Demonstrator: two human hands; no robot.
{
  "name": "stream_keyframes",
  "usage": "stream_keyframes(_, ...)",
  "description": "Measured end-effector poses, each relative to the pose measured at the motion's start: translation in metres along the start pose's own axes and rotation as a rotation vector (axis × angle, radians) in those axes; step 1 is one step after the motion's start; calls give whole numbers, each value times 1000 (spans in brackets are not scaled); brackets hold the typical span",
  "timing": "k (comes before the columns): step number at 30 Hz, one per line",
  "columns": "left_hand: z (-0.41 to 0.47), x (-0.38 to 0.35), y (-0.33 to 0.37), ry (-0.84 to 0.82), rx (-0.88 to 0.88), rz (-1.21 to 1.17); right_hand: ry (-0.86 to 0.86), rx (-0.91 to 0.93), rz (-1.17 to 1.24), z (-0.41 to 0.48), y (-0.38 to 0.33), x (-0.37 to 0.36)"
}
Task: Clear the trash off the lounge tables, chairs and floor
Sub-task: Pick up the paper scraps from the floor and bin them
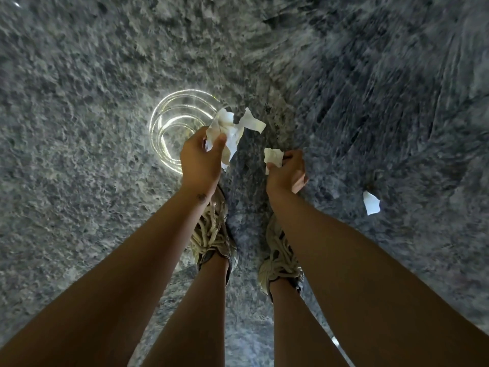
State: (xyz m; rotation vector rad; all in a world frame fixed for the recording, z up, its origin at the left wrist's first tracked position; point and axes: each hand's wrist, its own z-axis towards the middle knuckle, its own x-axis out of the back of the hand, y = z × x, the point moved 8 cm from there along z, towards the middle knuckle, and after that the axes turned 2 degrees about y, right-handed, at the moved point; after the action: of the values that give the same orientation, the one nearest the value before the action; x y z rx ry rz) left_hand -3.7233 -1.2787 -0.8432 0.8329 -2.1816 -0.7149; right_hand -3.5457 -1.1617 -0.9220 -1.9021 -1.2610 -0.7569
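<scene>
Now gathering floor litter: left hand (201, 154) pinches crumpled paper scraps (230, 131), right hand (287, 172) clutches a smaller paper scrap (273, 156). Next, probably the torn piece (371, 203) on the carpet (79, 128) to the right.

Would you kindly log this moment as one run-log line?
left hand: holds paper scraps | right hand: holds scrap | floor: one scrap left

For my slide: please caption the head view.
Both hands hold paper scraps; one scrap remains on carpet.

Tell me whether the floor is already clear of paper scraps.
No: one white paper scrap lies on the carpet, right of the right hand.
</scene>
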Motion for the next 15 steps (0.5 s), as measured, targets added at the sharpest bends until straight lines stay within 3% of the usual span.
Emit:
stream_keyframes(4, -1, 3, 0, 0, 7, 5, -52, 54, -73, 1, -9, 1)
stream_keyframes(11, 6, 14, -5, 31, 57, 7, -214, 539, -65, 4, -95, -10)
stream_keyframes(15, 19, 17, -2, 37, 26, -9, -226, 445, -64, 15, -106, -24)
